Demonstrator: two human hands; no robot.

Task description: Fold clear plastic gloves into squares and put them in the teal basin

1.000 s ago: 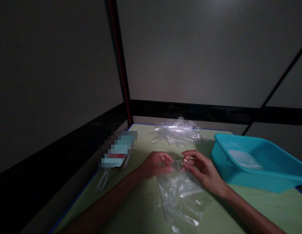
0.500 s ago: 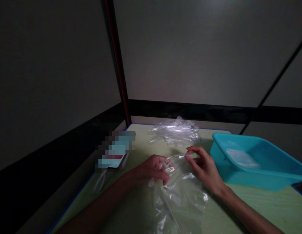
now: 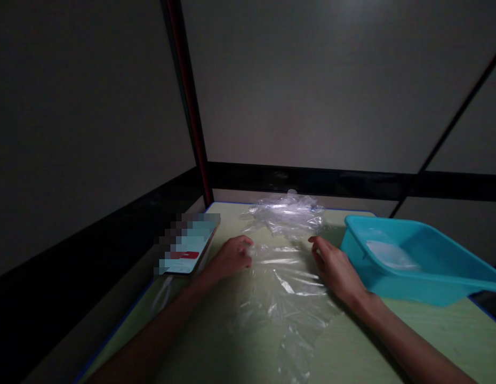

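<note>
A clear plastic bag (image 3: 290, 288) is stretched sideways between my two hands above the pale green table. My left hand (image 3: 236, 253) pinches its upper left edge, thumb and fingers closed on the film. At the upper right edge, my right hand (image 3: 332, 264) grips the plastic with bent fingers. The lower part of the bag hangs down toward the front in shiny creases. Behind my hands lies a crumpled heap of clear plastic bags (image 3: 288, 213).
A turquoise basin (image 3: 412, 285) with a whitish flat item (image 3: 392, 255) inside stands at the right. On the left is a lit phone (image 3: 188, 256) with a pale cable (image 3: 162, 296). Walls rise behind the table (image 3: 444, 336) and at its left.
My hands have moved apart, the left one going left and slightly away. The bag's upper edge, loose and curved before, is now pulled nearly straight between them.
</note>
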